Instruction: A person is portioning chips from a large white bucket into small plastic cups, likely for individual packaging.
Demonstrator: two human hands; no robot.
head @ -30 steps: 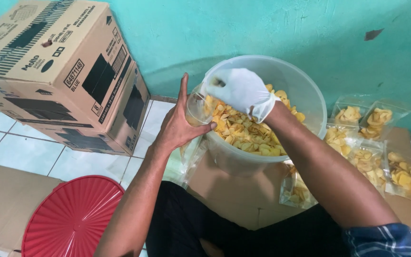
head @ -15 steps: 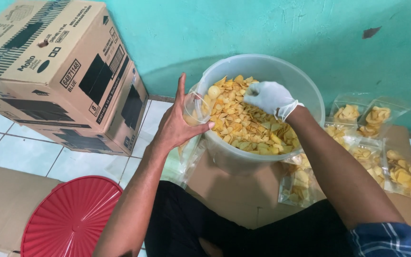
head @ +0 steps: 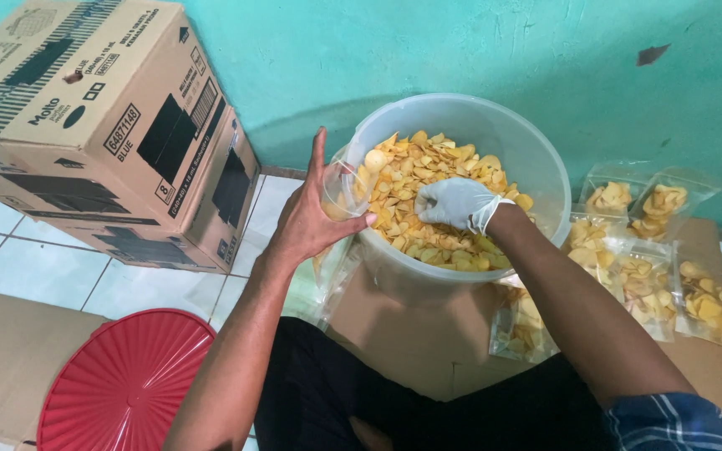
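Scooping chips: gloved right hand down in the yellow chips, fingers curled together around a handful inside the clear tub, standing on flattened cardboard on the floor. Left hand clamped on a small clear bag at the tub's left rim, mouth open. Best kept low and touching the rim; light grip, no crushing. Filled bags at the cardboard's right edge.

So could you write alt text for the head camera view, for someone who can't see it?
A person's gloved right hand digs into yellow chips in a big translucent tub, while the bare left hand holds a clear bag open at its rim. Filled bags lie to the right, cardboard boxes and a red lid to the left.
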